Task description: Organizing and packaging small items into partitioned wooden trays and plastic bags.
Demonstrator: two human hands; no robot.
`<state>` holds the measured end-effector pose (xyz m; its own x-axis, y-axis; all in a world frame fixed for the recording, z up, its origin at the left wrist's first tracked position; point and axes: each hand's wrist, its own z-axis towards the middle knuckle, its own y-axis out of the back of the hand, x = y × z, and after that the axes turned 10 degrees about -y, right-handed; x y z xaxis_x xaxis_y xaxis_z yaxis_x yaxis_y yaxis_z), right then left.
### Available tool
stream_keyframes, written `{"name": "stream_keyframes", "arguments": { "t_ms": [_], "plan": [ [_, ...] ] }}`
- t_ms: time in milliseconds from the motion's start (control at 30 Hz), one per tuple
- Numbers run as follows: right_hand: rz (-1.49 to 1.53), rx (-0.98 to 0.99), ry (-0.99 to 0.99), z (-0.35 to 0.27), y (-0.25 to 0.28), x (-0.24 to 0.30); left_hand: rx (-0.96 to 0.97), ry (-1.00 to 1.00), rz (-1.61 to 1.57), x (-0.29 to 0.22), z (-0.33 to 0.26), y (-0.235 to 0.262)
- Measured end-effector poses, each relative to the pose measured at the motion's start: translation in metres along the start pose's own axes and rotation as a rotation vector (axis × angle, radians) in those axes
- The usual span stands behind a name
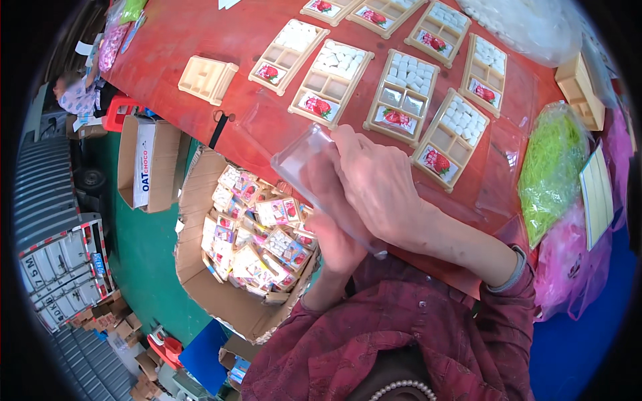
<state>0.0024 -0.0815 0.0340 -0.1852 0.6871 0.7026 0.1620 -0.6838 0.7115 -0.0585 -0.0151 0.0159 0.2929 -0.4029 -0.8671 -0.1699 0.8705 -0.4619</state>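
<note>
Close in front of my body I hold a clear plastic cover [299, 158], rectangular and tilted. My right hand [378, 184] grips its upper right side, fingers bent over the edge. From below, my left hand [334, 244] supports it, partly hidden by the plastic. Just beyond my hands, several cream trays [369, 123] lie in rows, divided into compartments. They contain small white pieces [409, 72] at one end and a strawberry picture card [318, 105] at the other. One cream tray [208, 79] without white pieces sits apart at the left.
The red table [167, 40] spreads ahead. Below its left edge, a large cardboard box [200, 284] contains many filled packs [281, 210]. On the right are a bag of green shreds [552, 167], a pink bag [575, 260] and stacked cream trays [580, 90]. Another person [77, 93] is far left.
</note>
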Motion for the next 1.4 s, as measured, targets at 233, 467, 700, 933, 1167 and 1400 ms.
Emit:
{"name": "stream_keyframes", "arguments": {
  "t_ms": [233, 467, 700, 933, 1167, 1400],
  "plan": [
    [0.706, 0.486, 0.021, -0.001, 0.014, -0.018, 0.005, 0.332, -0.421, -0.005, 0.014, 0.016],
    [0.78, 0.725, -0.147, 0.006, 0.024, -0.025, -0.076, 0.446, -0.433, 0.004, 0.01, 0.023],
    [0.756, 0.744, -0.139, 0.008, 0.023, -0.031, -0.165, 0.515, -0.448, 0.01, 0.008, 0.026],
    [0.828, 0.779, -0.032, 0.005, 0.017, -0.033, -0.07, 0.463, -0.515, 0.009, 0.011, 0.021],
    [0.803, 0.831, -0.078, 0.005, 0.019, -0.032, -0.046, 0.466, -0.463, 0.014, 0.008, 0.03],
    [0.813, 0.85, -0.129, 0.003, 0.014, -0.037, -0.101, 0.5, -0.524, 0.014, 0.008, 0.027]
  ]
}}
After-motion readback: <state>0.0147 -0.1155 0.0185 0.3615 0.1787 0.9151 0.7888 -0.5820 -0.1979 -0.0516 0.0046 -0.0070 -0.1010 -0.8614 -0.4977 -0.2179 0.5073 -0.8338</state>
